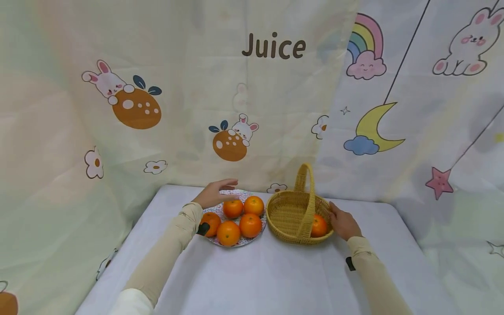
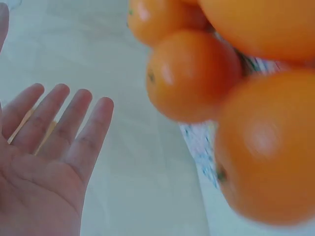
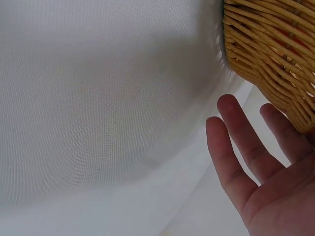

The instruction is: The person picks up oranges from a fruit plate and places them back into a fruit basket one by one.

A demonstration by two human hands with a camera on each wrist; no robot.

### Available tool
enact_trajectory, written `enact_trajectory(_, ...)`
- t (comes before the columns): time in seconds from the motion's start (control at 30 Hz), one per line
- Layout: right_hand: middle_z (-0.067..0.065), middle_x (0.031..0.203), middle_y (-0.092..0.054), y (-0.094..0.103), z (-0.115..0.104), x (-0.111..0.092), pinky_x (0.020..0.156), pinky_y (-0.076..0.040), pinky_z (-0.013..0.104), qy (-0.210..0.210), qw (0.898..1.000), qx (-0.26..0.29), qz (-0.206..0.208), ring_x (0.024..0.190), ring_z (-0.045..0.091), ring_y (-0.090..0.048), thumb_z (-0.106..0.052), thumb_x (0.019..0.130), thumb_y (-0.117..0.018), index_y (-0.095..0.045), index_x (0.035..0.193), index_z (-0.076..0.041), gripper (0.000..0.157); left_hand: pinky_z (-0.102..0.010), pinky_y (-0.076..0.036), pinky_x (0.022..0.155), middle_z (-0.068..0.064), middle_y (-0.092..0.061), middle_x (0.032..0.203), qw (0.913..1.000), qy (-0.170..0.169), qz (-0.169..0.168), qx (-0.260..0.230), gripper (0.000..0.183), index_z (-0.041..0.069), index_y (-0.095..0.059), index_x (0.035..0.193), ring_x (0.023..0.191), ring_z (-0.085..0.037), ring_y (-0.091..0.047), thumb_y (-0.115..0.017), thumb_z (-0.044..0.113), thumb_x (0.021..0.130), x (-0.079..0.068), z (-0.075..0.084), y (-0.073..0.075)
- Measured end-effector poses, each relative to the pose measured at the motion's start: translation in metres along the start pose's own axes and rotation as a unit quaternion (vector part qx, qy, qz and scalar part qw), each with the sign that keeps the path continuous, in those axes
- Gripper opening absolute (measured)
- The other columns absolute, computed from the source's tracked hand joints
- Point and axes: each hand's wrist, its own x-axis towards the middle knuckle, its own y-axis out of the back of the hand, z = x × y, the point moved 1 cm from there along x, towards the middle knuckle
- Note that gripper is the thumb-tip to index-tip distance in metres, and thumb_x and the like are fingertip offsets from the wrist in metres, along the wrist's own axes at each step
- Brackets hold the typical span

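Both forearms (image 1: pixel 163 253) forward, left hand (image 1: pixel 214 194) with straight, spread fingers (image 2: pixel 93 135), right hand (image 1: pixel 345 223) with fingers loosely extended.

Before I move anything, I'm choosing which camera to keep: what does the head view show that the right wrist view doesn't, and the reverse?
Only the head view shows the left hand, five oranges on a patterned plate, the arched handle of the wicker basket, and "Juice" lettering on the backdrop.

Only the right wrist view shows the palm side of the right hand, with gaps between its straight fingers, and a close-up of the basket's weave.

Both share the right hand, the wicker basket and the white tablecloth.
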Motion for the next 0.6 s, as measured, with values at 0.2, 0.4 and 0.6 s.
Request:
enact_trajectory(0.2, 0.031, 0.127, -0.054, 0.000, 0.003, -0.001, 0.067, -0.043, 0.041, -0.003, 1.000, -0.002, -0.002, 0.068, 0.024, -0.050, -0.019, 0.104, -0.036, -0.028, 0.151, 0.002, 0.053, -0.051, -0.038, 0.106, 0.001, -0.053, 0.141, 0.9996, 0.024, 0.015, -0.003, 0.067, 0.022, -0.048, 0.145, 0.126, -0.023, -0.052, -0.076, 0.035, 0.086, -0.019, -0.024, 0.013)
enact_trajectory(0.4, 0.033, 0.135, -0.048, 0.000, 0.005, 0.001, 0.072, -0.044, 0.044, -0.007, 1.000, -0.006, -0.008, 0.078, 0.028, -0.053, -0.022, 0.105, -0.036, -0.027, 0.151, 0.002, 0.053, -0.052, -0.038, 0.106, -0.003, -0.052, 0.142, 0.9979, 0.059, 0.023, -0.012, 0.073, 0.019, -0.050, 0.143, 0.129, -0.029, -0.050, -0.080, 0.040, 0.080, -0.039, -0.045, 0.015)
enact_trajectory(0.6, 0.034, 0.137, -0.045, 0.001, 0.000, 0.002, 0.074, -0.044, 0.046, -0.006, 1.000, -0.004, -0.014, 0.083, 0.031, -0.054, -0.022, 0.105, -0.036, -0.025, 0.151, 0.003, 0.054, -0.050, -0.039, 0.105, -0.009, -0.051, 0.142, 0.9949, 0.099, 0.012, -0.017, 0.086, 0.015, -0.050, 0.143, 0.130, -0.031, -0.048, -0.082, 0.051, 0.072, -0.055, -0.065, 0.011)
